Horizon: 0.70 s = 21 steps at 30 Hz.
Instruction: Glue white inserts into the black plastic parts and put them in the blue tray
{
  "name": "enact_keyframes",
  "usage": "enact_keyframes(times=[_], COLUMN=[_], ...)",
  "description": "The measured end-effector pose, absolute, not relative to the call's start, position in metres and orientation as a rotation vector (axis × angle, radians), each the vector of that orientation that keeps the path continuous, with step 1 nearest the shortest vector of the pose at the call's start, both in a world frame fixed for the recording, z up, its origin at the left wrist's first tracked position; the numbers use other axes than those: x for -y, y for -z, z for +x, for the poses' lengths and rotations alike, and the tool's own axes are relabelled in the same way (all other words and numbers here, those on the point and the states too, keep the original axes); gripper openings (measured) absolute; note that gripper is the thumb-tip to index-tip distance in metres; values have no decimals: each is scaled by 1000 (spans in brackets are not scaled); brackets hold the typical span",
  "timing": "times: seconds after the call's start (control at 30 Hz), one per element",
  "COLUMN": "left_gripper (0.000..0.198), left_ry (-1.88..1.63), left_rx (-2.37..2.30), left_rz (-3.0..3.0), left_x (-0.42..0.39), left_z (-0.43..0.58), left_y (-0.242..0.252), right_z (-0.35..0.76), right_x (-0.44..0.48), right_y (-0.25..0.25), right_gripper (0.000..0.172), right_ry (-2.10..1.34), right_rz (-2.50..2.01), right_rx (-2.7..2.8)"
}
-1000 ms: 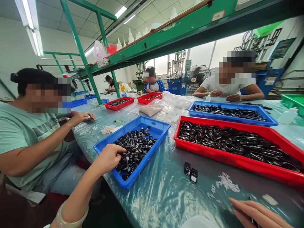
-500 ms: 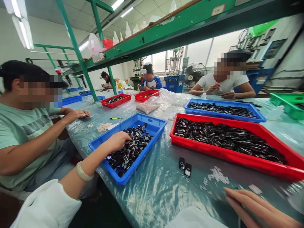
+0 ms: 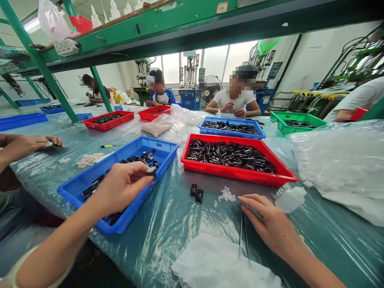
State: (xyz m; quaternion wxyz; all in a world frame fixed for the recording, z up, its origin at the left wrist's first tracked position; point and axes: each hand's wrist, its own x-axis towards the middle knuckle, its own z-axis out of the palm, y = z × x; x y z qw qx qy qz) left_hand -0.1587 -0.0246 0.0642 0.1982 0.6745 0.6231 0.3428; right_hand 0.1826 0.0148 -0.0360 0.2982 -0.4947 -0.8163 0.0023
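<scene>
My left hand (image 3: 123,186), above the near side of a blue tray (image 3: 120,228), pinches a small black plastic casing (image 3: 152,171) between thumb and fingers. Many similar black casings lie in that tray, partly hidden by my forearm. On the plastic-covered table, two black casings (image 3: 196,193) lie side by side. To their right is a small heap of white bits (image 3: 227,195). Close by that heap, my right hand (image 3: 265,218) is closed around metal tweezers (image 3: 242,236), whose legs point down toward me over a white cloth (image 3: 210,258).
A red tray (image 3: 240,173) full of black pieces stands beyond the two casings. Right of my right hand lie a translucent bottle (image 3: 291,199) and a large plastic bag (image 3: 339,168). A green shelf beam (image 3: 180,36) crosses overhead. Co-workers sit around the table; one's hands (image 3: 33,146) are at left.
My left hand has lifted out of the blue tray with a black casing. The view has swung right, and my right hand now shows fully with the tweezers.
</scene>
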Motion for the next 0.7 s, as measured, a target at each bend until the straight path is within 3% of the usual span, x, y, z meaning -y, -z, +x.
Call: enact_keyframes(times=[0.1, 0.27, 0.4, 0.53, 0.7], left_gripper=[13, 13, 33, 46, 45], left_ry=[-883, -776, -652, -564, -518], left_rx=[-1334, -1043, -809, -750, -740], left_rz=[1585, 1280, 1067, 949, 902], left_x=[31, 17, 5, 1, 1], left_z=[-110, -48, -23, -17, -23], left_y=[-56, -20, 5, 23, 36], right_z=[181, 181, 178, 178, 186], right_x=[-21, -32, -38, -40, -44], right_y=[48, 64, 59, 54, 70], right_gripper=[33, 37, 34, 28, 21], right_ry=[29, 113, 132, 99, 113], right_rz=[-1322, -1353, -1263, -1189, -1242], right_rx=[2203, 2217, 2256, 2274, 2234])
